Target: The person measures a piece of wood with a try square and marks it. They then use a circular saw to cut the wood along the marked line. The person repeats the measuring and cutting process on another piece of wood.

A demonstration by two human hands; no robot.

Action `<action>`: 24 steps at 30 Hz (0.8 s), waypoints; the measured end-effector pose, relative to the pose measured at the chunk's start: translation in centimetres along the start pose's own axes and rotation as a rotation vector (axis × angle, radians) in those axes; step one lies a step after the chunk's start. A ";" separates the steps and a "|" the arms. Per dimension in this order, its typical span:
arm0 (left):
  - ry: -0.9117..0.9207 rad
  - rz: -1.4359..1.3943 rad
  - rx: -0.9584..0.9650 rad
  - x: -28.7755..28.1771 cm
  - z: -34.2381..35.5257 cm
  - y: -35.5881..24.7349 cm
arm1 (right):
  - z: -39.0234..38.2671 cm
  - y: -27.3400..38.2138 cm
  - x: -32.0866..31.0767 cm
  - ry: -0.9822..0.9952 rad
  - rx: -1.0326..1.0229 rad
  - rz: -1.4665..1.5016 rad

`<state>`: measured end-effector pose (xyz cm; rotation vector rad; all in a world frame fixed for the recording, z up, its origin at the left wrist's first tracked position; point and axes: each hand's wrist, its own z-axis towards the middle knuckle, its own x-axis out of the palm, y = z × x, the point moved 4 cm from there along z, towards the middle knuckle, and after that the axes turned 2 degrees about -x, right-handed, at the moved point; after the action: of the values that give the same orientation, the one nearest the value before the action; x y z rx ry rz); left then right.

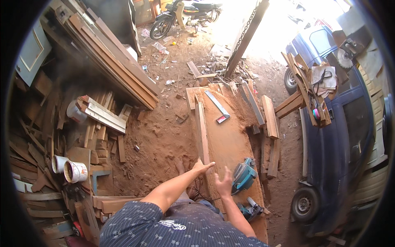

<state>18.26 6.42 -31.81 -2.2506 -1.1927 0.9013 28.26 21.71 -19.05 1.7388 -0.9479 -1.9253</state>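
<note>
Surface [225,142]: long, wooden, running from upper centre of frame down to lower right of centre; far end wider in view, outer edges bowed by lens. Top coated in fine tan sawdust [235,108], heaped toward upper right of it. On it: one squared wooden beam [201,129], lying lengthwise along the left edge; one try square [218,108], upper part, blade slanting up-left, stock nearest frame centre; one teal power tool [244,176], right edge, below centre; second teal power tool [249,210], lower down, partly behind forearm.
</note>
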 end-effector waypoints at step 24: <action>-0.007 0.161 0.001 2.1 0.1 -3.0 | 1.4 -21.1 -6.7 -0.152 0.668 0.527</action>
<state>17.40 9.77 -30.65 -2.3715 -1.0248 0.9703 31.30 41.39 -28.87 1.4192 -2.0425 -1.4893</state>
